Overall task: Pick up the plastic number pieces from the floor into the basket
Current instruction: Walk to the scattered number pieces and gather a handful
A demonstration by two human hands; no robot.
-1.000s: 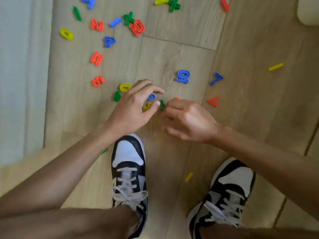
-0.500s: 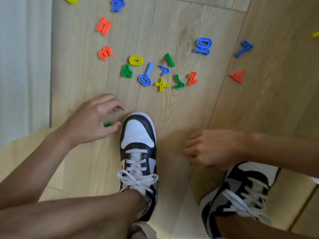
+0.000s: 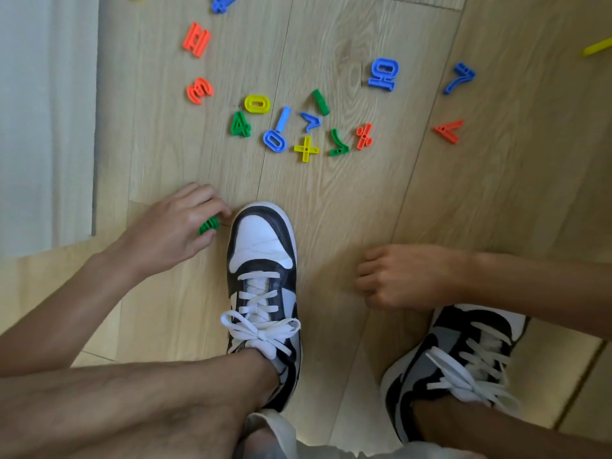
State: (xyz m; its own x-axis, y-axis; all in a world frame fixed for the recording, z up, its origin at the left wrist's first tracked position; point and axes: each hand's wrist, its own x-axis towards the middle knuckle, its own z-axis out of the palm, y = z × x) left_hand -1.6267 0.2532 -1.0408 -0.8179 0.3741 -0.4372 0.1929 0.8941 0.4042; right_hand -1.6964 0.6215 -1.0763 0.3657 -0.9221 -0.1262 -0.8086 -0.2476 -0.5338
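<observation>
Plastic number pieces [image 3: 275, 140]: scattered on the wooden floor [image 3: 364, 200], most in a loose cluster ahead of the shoes, well apart from both hands. The cluster includes a yellow 0 [image 3: 257, 104], green 4 [image 3: 240, 124], yellow plus [image 3: 306, 149], green 7 [image 3: 338, 144] and orange percent sign [image 3: 364, 136]. An orange 3 [image 3: 199, 90] lies to its left, a blue 7 [image 3: 459, 77] to its right.

Green piece [image 3: 208, 225]: single item, apart from the cluster, just beside the toe of the left shoe [image 3: 261, 246]. Its shape is mostly hidden.

Left hand [image 3: 172, 231]: low at the floor, fingers [image 3: 198, 195] curled over the green piece with the thumb under it, so the piece sits pinched between thumb and fingertips.

Right hand [image 3: 410, 276]: near the toe of the right shoe [image 3: 457, 352], fingers curled into a loose fist, knuckles toward the left shoe. Whether they enclose anything cannot be told.

White fabric [image 3: 43, 127]: along the left edge.
</observation>
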